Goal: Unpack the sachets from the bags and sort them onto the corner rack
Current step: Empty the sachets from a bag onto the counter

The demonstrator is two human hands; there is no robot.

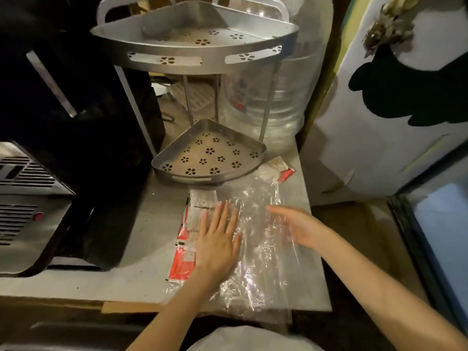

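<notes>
- The worktop (141,252) carries everything.
- The corner rack (202,59) stands at its far edge, both shelves bare.
- A clear bag (260,264) lies flat from the near edge towards the rack.
- Red-and-white sachets (186,249) lie along its left side; another sachet (276,171) lies just beside the rack.
- The left hand (217,239), grip open, presses flat on bag and sachets.
- The right hand (298,226), grip open, hovers over the bag's right side.

Left hand (216,239) lies flat on sachets (188,239); right hand (301,228) hovers, perhaps touching, the clear bag (263,254).
</notes>
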